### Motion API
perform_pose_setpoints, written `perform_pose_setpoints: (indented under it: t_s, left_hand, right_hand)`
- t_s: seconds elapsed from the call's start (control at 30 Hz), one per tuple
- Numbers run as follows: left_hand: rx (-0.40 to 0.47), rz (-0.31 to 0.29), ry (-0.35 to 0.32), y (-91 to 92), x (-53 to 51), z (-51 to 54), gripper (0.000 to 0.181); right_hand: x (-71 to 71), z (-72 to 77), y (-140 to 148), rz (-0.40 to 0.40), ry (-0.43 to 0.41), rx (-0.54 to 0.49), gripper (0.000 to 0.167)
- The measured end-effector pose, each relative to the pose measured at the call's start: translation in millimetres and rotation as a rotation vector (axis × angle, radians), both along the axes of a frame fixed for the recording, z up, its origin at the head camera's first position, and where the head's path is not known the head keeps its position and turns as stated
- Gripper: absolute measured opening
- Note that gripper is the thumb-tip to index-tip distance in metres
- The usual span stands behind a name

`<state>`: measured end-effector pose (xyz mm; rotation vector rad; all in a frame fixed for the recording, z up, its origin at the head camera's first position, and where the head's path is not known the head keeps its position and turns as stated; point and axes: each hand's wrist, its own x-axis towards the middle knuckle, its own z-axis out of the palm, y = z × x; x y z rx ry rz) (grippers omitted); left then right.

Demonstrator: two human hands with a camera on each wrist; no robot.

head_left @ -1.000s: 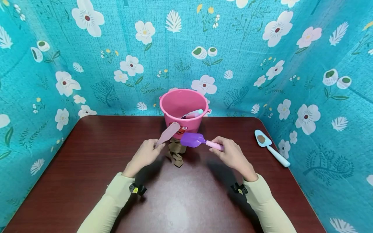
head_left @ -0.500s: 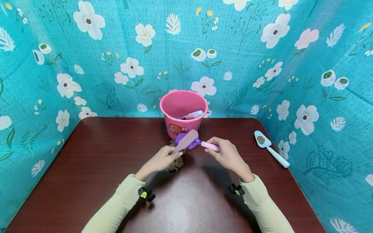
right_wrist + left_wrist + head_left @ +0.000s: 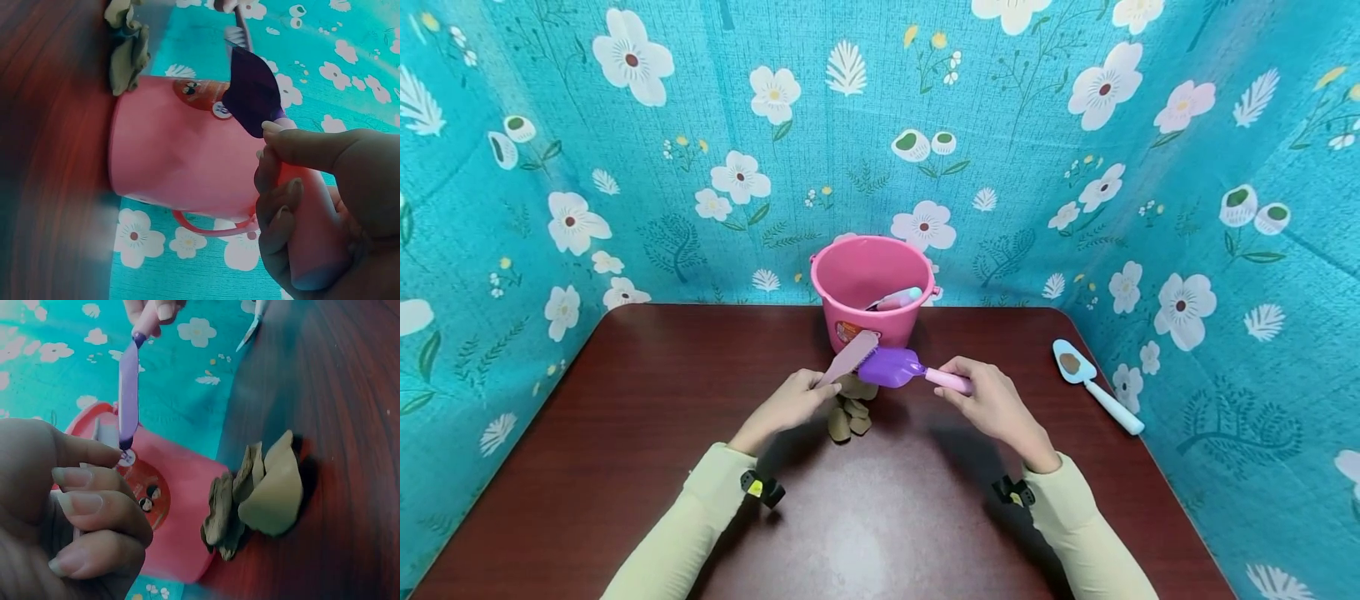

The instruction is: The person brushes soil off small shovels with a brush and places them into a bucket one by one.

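My left hand (image 3: 786, 408) holds a pink brush (image 3: 848, 357); its white bristles (image 3: 236, 39) show in the right wrist view. The brush head is at the left edge of a purple hand shovel (image 3: 891, 367), bristle side toward the blade. My right hand (image 3: 992, 402) grips the shovel by its pink handle (image 3: 950, 382). Both tools are held above the table, in front of a pink bucket (image 3: 898, 325). Brown, curled clay-like pieces (image 3: 275, 494) lie on the table at the bucket's foot, partly hidden by the tools in the head view.
Inside the bucket lies a tool with a pink and turquoise handle (image 3: 900, 298). A light blue trowel (image 3: 1112, 407) with a brown patch on its blade lies at the table's right edge. Flowered blue cloth (image 3: 677, 150) hangs behind and beside the dark red table (image 3: 647, 400).
The brush first moved right across the shovel blade, then back left to its edge. The shovel shifted slightly left, then back. The brown pieces show more fully now.
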<state>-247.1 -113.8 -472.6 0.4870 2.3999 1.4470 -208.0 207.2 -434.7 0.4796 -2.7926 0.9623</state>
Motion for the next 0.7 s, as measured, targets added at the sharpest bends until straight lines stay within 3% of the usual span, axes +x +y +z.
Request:
perform_pose_setpoints:
  t_s: [0.2,0.43,0.53,0.7]
  left_hand:
    - [0.058,-0.072,-0.034,10.9,9.3,4.4,0.024]
    - [0.097,-0.175,-0.079,28.8,23.2,12.8,0.025]
    - [0.058,-0.183,-0.045,28.3,22.5,13.0,0.025]
    - [-0.04,-0.138,0.041,16.2,12.7,8.7,0.027]
  right_hand:
    - [-3.8,-5.3,-8.5,0.014,-0.017,0.009,0.027]
    - [-5.2,-5.9,-19.4,0.039,0.022,0.011,0.028]
    - [-4.7,-6.7,-19.4,0.033,0.038,0.01,0.029]
    - [-3.9,-6.9,-14.4,0.02,0.062,0.009,0.029]
